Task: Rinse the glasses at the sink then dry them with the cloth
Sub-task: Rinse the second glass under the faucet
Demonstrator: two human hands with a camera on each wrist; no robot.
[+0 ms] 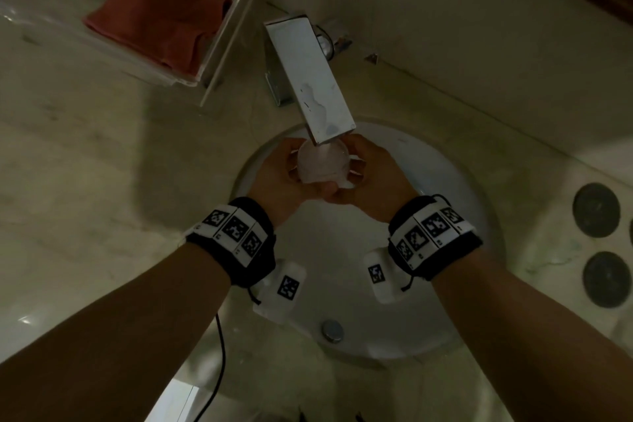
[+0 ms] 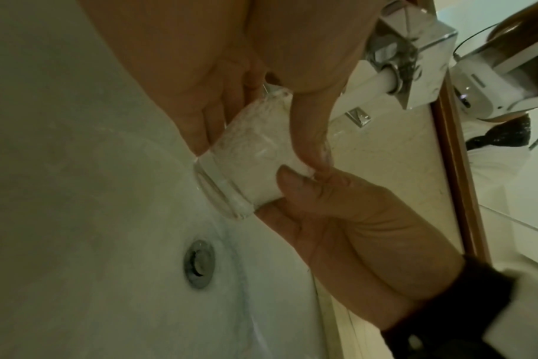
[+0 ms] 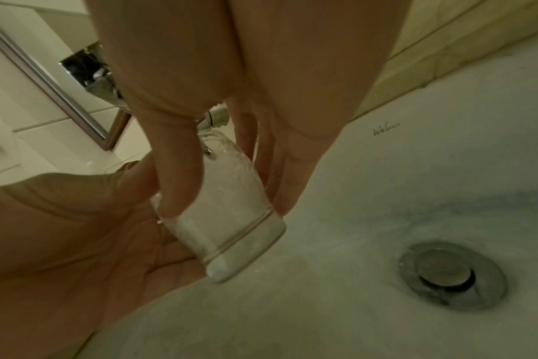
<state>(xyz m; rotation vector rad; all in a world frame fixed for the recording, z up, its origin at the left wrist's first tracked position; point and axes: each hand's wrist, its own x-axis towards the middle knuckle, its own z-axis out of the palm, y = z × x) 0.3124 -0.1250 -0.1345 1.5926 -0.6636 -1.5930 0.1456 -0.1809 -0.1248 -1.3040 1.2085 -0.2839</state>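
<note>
A clear glass [image 1: 322, 166] is held in both hands under the spout of the chrome faucet [image 1: 308, 79], over the white round sink [image 1: 428, 181]. My left hand [image 1: 284, 168] grips its left side with fingers and thumb curled round it. My right hand [image 1: 370, 171] grips its right side and base. The glass [image 2: 240, 189] is tilted and looks white with foaming water. In the right wrist view the glass [image 3: 240, 243] lies between my right thumb and fingers, with the left palm under it. The red cloth [image 1: 157, 14] lies folded in a clear tray [image 1: 236, 3] at the back left.
The sink's drain plug [image 1: 332, 331] sits near the front of the basin. Two dark round discs [image 1: 596, 209] lie on the marble counter at the right. A black cable hangs below my left wrist.
</note>
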